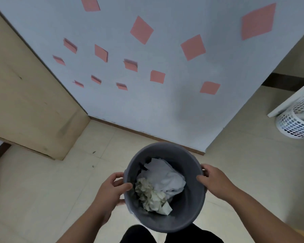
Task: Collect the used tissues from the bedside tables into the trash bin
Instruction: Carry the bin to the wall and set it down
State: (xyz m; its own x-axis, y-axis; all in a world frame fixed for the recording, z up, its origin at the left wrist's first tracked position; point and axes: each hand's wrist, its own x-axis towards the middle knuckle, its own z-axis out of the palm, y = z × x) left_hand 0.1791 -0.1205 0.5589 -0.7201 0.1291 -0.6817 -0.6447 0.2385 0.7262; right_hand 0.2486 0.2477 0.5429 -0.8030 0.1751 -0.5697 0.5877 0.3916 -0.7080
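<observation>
A round grey trash bin (188,214) is held low in front of me, above the tiled floor. My left hand (111,192) grips its left rim, thumb hooked inside. On the opposite rim my right hand (212,181) holds on, thumb over the edge. Inside the bin lie white crumpled tissues (167,179) and a greenish-beige crumpled wad (151,195). No bedside table is in view.
A light blue wall (147,102) with several pink paper squares stands straight ahead. A beige wooden cabinet (28,102) fills the left. At the right a white mesh basket (297,120) sits under a white shelf edge. Dark-trousered legs show below the bin.
</observation>
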